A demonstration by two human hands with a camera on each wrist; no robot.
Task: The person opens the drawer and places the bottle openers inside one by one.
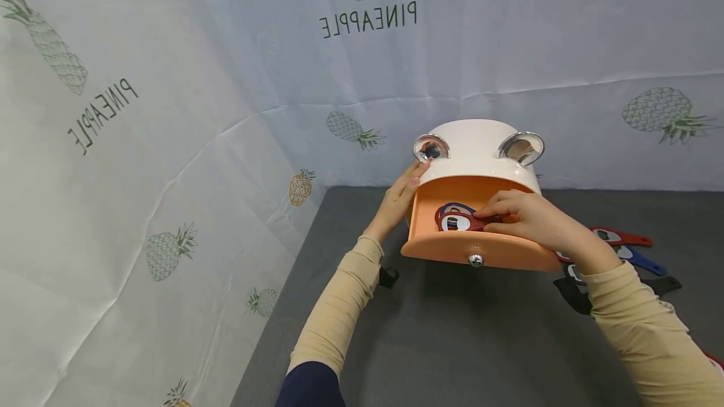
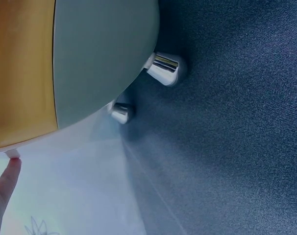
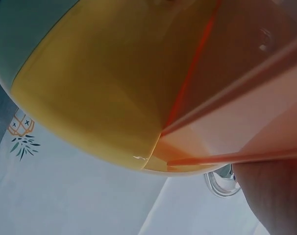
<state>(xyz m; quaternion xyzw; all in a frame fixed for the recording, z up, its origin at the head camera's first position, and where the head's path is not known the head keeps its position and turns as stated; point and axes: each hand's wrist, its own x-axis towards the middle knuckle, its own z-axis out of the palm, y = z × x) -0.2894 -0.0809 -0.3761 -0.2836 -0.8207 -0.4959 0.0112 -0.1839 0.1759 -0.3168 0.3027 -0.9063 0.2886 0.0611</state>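
A white rounded box (image 1: 475, 149) with two chrome rings on top has its orange drawer (image 1: 421, 247) pulled out. My left hand (image 1: 398, 200) rests against the box's left side, fingers extended toward the left ring; in the left wrist view, a fingertip of the left hand (image 2: 4, 188) touches the rim. Inside the drawer, my right hand (image 1: 528, 215) pinches the handle of a red bottle opener (image 1: 475, 225) between thumb and fingers. A blue bottle opener (image 1: 449, 207) lies partly hidden under the red one. The drawer wall (image 3: 271, 117) fills much of the right wrist view.
On the grey table (image 1: 430, 344), several red, blue and black openers lie to the right, among them a blue one (image 1: 641, 261), partly behind the right forearm. A small black object (image 1: 388, 277) is by the left sleeve. A pineapple-print curtain (image 1: 254, 49) stands behind.
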